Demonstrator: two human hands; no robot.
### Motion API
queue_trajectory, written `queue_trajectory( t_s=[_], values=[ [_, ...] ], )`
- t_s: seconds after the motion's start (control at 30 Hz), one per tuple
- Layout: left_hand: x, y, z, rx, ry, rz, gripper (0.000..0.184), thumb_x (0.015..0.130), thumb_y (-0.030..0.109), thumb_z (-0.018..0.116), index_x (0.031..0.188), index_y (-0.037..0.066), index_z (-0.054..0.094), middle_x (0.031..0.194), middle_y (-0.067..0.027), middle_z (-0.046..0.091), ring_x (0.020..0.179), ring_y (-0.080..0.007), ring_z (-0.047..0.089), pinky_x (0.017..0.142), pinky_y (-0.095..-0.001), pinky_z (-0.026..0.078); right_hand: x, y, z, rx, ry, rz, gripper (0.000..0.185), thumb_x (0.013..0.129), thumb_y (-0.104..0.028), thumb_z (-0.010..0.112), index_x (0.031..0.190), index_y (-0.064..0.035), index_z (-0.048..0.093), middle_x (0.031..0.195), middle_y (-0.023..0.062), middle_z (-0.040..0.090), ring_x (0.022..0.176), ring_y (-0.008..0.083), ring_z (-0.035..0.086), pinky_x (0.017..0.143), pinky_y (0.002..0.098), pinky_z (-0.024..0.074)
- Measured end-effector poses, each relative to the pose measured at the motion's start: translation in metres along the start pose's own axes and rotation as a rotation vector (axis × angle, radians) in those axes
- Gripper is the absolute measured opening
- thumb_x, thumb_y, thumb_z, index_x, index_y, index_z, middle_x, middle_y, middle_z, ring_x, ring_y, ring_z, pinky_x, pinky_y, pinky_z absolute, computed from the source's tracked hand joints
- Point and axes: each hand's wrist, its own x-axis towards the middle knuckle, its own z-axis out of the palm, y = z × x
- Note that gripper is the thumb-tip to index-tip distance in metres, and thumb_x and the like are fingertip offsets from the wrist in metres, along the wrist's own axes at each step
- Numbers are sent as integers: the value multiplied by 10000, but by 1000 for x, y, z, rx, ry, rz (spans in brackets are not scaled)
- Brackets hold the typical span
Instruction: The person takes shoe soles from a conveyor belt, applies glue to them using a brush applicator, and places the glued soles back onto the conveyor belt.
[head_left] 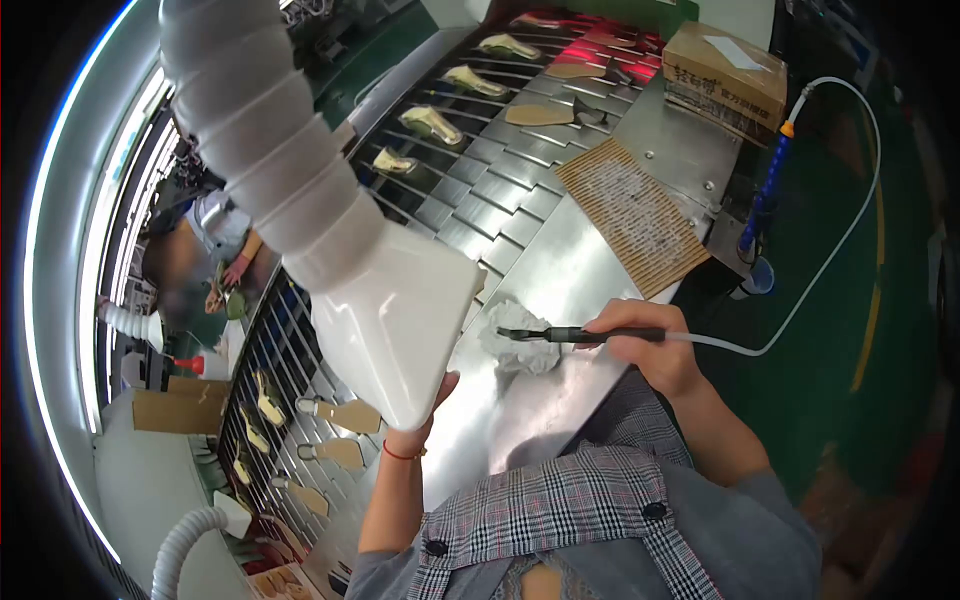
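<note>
My right hand (660,350) grips the black handle of a brush (572,335), its fingers wrapped round it. A thin white hose (730,347) runs from the handle's rear end. The brush's dark head lies over a crumpled white cloth (530,358) on the metal worktop (520,425); whether it touches the cloth I cannot tell. My left hand (412,438), with a red cord at the wrist, reaches under a white extraction hood (395,320). The hood hides most of its fingers and anything they hold.
A slatted conveyor (490,170) carries several shoe parts and flat tan soles (540,115). On the worktop lies a bamboo mat (633,215), with a cardboard box (725,85) behind. The hose loops past a blue segmented pipe (767,190) at right. Another person (215,235) works across the conveyor.
</note>
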Motion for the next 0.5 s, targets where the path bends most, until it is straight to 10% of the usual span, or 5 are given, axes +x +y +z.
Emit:
queue_trajectory(
  t_s=[0.23,0.43,0.5],
  values=[
    [163,-34,69,-391,-114,47,187,859,39,671,1026,38,587,950,-17,600,920,-115,553,851,-272,419,-11,18,-26,216,329,10,227,870,4,574,1073,78,644,990,177,690,952,228,677,897,313,508],
    [250,-158,99,-747,-164,-498,316,877,-7,596,1182,2,516,852,-26,565,846,-152,588,767,-297,468,-9,19,-37,181,404,1,237,875,-1,568,1083,89,637,990,187,688,942,240,680,897,317,510],
    [229,-158,93,-792,60,-391,284,883,22,579,1153,9,492,985,-69,569,928,-190,586,823,-325,477,-7,21,-41,173,421,15,238,877,-6,566,1084,91,636,980,188,690,937,236,679,888,314,510]
  ],
)
